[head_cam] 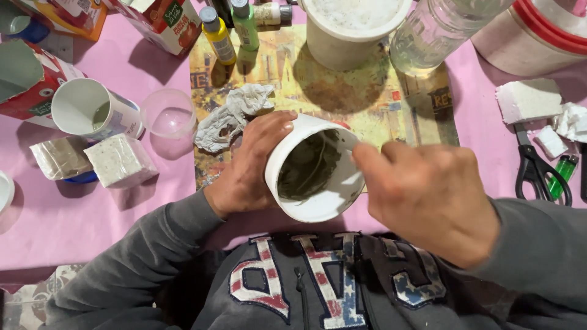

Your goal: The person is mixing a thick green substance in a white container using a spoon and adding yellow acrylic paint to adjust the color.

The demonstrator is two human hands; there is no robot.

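White plastic cup (315, 168) with grey-green paste sits tilted toward me between my hands, mouth up, above the worktop (73, 232). My left hand (247, 165) grips its side; my right hand (428, 195) pinches something thin at the rim.

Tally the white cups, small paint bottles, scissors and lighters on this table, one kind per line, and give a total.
White cups: 2, one tilted in the left hand holding grey-green paste, one lying on its side
Small paint bottles: 2 clearly seen, yellow and green
Black-handled scissors: 1
Green lighter: 1
Total: 6
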